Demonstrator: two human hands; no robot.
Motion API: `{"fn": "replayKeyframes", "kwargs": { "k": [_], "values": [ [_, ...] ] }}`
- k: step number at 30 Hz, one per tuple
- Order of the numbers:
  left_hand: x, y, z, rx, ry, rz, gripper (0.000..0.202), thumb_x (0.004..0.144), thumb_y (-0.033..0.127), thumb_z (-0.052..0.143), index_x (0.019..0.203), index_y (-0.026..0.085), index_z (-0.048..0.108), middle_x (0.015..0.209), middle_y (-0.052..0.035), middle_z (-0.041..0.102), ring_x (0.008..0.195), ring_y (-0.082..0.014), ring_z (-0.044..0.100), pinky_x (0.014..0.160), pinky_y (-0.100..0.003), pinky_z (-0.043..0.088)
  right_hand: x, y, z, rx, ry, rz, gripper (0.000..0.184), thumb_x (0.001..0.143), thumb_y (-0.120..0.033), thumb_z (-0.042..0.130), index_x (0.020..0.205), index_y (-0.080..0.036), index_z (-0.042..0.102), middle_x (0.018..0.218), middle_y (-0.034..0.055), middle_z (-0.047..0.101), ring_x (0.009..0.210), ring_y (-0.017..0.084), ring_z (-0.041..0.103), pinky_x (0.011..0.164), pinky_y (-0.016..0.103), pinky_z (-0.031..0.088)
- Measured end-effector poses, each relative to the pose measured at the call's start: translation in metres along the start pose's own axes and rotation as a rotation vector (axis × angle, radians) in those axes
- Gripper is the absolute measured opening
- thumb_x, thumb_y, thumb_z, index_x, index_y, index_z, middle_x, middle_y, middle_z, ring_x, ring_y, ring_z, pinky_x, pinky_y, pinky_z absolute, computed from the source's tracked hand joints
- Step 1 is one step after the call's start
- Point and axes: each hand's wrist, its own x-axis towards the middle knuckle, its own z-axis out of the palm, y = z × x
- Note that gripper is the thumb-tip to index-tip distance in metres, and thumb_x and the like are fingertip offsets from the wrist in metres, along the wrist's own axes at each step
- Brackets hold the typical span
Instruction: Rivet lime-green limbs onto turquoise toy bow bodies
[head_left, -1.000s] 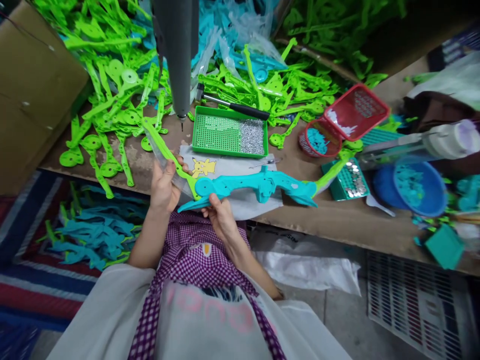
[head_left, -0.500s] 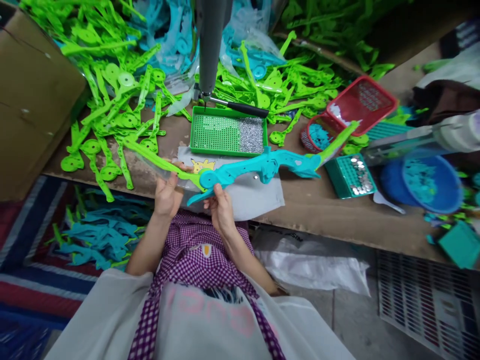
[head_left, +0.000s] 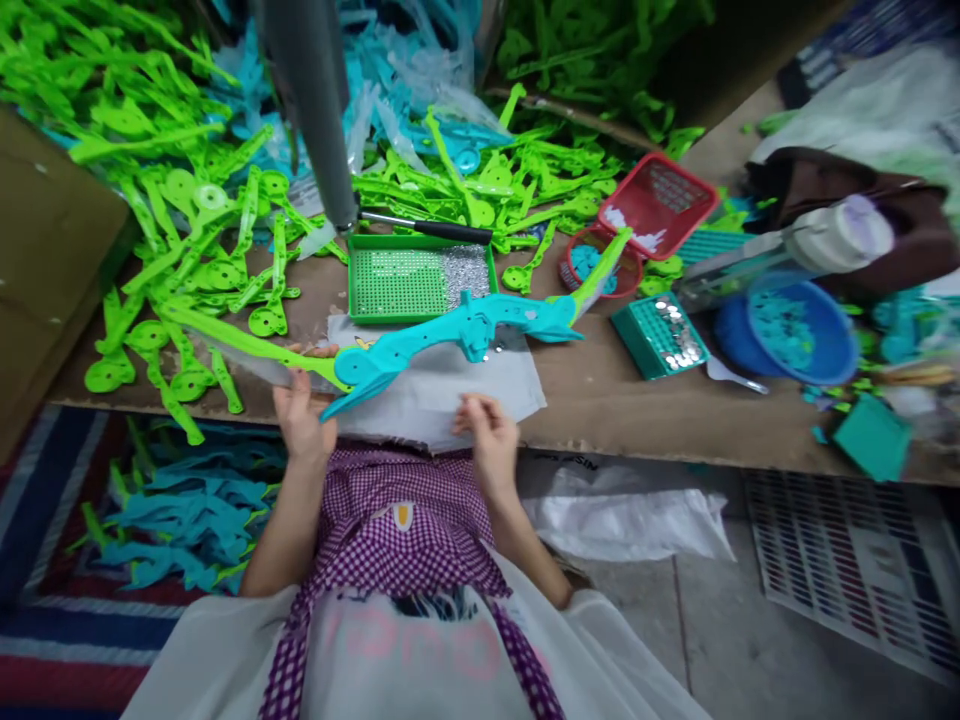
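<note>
My left hand (head_left: pixel 304 415) is closed on the lime-green arm at the left end of a toy bow. The bow has a turquoise plastic body (head_left: pixel 405 345), with a round joint where the left green arm (head_left: pixel 247 345) meets it. A second green arm (head_left: pixel 600 270) juts from its right end. Below the body and apart from it, my right hand (head_left: pixel 489 435) has its fingers curled together; whether something small is in them cannot be seen. Beneath the bow lies a white cloth (head_left: pixel 450 410) with a few tiny shiny pieces on it.
A green tray (head_left: pixel 397 285) with small silvery pieces stands behind the bow, beside a black-handled screwdriver (head_left: pixel 431 228) and a grey vertical tool (head_left: pixel 315 120). Lime-green parts (head_left: pixel 202 200) are heaped at the back and left. A teal box (head_left: pixel 660 335) and blue bowl (head_left: pixel 787 330) stand right.
My right hand has let go of the bow's turquoise body and moved right, its fingers curling in. My left hand still grips the left arm. The view has shifted right.
</note>
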Motion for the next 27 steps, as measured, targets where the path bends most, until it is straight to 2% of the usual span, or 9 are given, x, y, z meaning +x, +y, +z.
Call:
{"fn": "replayKeyframes", "kwargs": {
  "k": [3, 4, 6, 8, 11, 13, 20, 23, 27],
  "values": [
    [0.020, 0.006, -0.023, 0.023, -0.110, -0.079, 0.045, 0.069, 0.044, 0.083, 0.103, 0.021, 0.062, 0.093, -0.0046, 0.075, 0.087, -0.0193, 0.070, 0.088, -0.035, 0.056, 0.039, -0.016, -0.069, -0.135, 0.556, -0.376, 0.036, 0.077, -0.053, 0.067, 0.097, -0.022, 0.062, 0.090, 0.0003, 0.062, 0.079, 0.013, 0.061, 0.075, 0.030, 0.053],
    [0.026, 0.007, -0.028, 0.029, -0.130, -0.098, 0.046, 0.067, 0.042, 0.085, 0.100, 0.021, 0.062, 0.091, -0.0044, 0.075, 0.084, -0.0191, 0.070, 0.087, -0.035, 0.056, 0.058, -0.023, -0.090, -0.185, 0.638, -0.453, 0.042, 0.075, -0.056, 0.067, 0.100, -0.022, 0.061, 0.100, 0.0028, 0.062, 0.092, 0.016, 0.062, 0.082, 0.034, 0.053],
    [0.037, 0.009, -0.034, 0.036, -0.157, -0.116, 0.049, 0.061, 0.041, 0.088, 0.097, 0.019, 0.062, 0.088, -0.0050, 0.075, 0.083, -0.0194, 0.070, 0.085, -0.036, 0.057, 0.100, -0.037, -0.125, -0.245, 0.686, -0.471, 0.052, 0.071, -0.062, 0.066, 0.104, -0.023, 0.058, 0.113, 0.0064, 0.059, 0.110, 0.021, 0.059, 0.091, 0.040, 0.050],
    [0.045, 0.010, -0.036, 0.047, -0.179, -0.116, 0.053, 0.057, 0.042, 0.090, 0.095, 0.017, 0.063, 0.086, -0.0065, 0.075, 0.081, -0.0198, 0.069, 0.084, -0.037, 0.056, 0.140, -0.048, -0.144, -0.216, 0.616, -0.383, 0.055, 0.068, -0.064, 0.067, 0.105, -0.024, 0.055, 0.117, 0.0064, 0.057, 0.114, 0.023, 0.057, 0.090, 0.040, 0.050],
    [0.052, 0.011, -0.037, 0.079, -0.193, -0.108, 0.057, 0.051, 0.044, 0.093, 0.092, 0.016, 0.064, 0.083, -0.0058, 0.075, 0.078, -0.0190, 0.068, 0.082, -0.036, 0.056, 0.180, -0.060, -0.143, -0.091, 0.446, -0.272, 0.054, 0.064, -0.063, 0.071, 0.096, -0.023, 0.053, 0.100, 0.0026, 0.059, 0.099, 0.021, 0.061, 0.076, 0.035, 0.051],
    [0.055, 0.012, -0.039, 0.107, -0.178, -0.094, 0.056, 0.048, 0.045, 0.093, 0.088, 0.018, 0.065, 0.083, -0.0034, 0.075, 0.077, -0.0176, 0.067, 0.079, -0.033, 0.056, 0.188, -0.063, -0.131, -0.023, 0.420, -0.300, 0.050, 0.063, -0.063, 0.071, 0.086, -0.023, 0.051, 0.086, -0.0007, 0.056, 0.086, 0.018, 0.059, 0.070, 0.031, 0.050],
    [0.066, 0.023, -0.054, 0.242, -0.206, 0.066, 0.042, 0.052, 0.052, 0.090, 0.078, 0.028, 0.067, 0.084, 0.0098, 0.073, 0.083, -0.0126, 0.064, 0.091, -0.028, 0.052, 0.148, -0.063, -0.098, 0.284, 0.651, -0.554, 0.024, 0.084, -0.051, 0.046, 0.088, -0.027, 0.042, 0.072, -0.0057, 0.040, 0.060, 0.010, 0.049, 0.065, 0.028, 0.050],
    [0.071, 0.025, -0.055, 0.329, -0.268, 0.055, 0.036, 0.056, 0.051, 0.088, 0.081, 0.033, 0.069, 0.083, 0.0117, 0.073, 0.082, -0.0128, 0.063, 0.088, -0.027, 0.053, 0.134, -0.063, -0.102, 0.274, 0.677, -0.593, 0.031, 0.086, -0.057, 0.035, 0.081, -0.026, 0.040, 0.070, -0.0048, 0.035, 0.058, 0.011, 0.047, 0.068, 0.030, 0.051],
    [0.068, 0.023, -0.046, 0.300, -0.278, -0.068, 0.046, 0.056, 0.042, 0.090, 0.098, 0.042, 0.070, 0.081, 0.0139, 0.072, 0.080, -0.0103, 0.060, 0.089, -0.024, 0.051, 0.126, -0.057, -0.115, 0.205, 0.635, -0.575, 0.039, 0.082, -0.063, 0.029, 0.074, -0.025, 0.034, 0.068, -0.0038, 0.034, 0.059, 0.014, 0.044, 0.073, 0.034, 0.049]
  ]
}}
